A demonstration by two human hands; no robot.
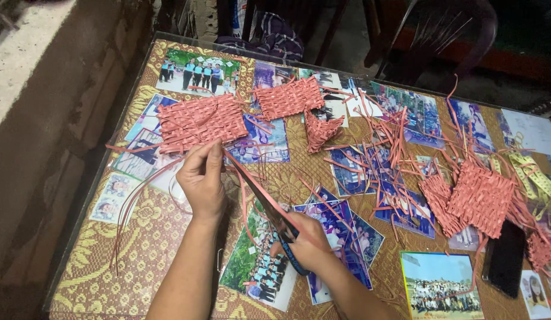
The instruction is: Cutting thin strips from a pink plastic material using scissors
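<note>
Glass-topped table (80,261) with photographs under the pane. Near: right hand (308,240) closed around scissors (266,204), blades open toward far left. Left hand (203,178) pinches a red strip (139,195). Beyond it lies a woven red mat (198,121); loose strips (382,139) farther right.

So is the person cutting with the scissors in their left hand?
No, the scissors are in the right hand, while the left hand pinches a red strip by the woven red mat.
</note>
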